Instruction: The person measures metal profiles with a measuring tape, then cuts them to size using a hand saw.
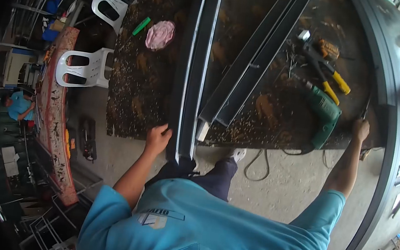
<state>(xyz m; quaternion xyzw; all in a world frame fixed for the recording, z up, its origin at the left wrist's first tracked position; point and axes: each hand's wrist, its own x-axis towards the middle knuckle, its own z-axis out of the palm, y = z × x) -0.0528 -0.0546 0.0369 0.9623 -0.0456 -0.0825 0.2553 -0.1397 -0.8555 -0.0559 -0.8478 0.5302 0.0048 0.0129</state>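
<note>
One dark metal profile [193, 74] lies beside left hand [158, 139], touching.

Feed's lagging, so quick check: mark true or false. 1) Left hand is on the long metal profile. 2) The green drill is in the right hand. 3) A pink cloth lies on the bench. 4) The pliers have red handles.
1) True: the left hand grips the end of the long metal profile.
2) False: the green drill lies on the bench; the right hand rests at the bench edge beside it.
3) True: pink cloth.
4) False: the pliers have yellow handles.
</note>
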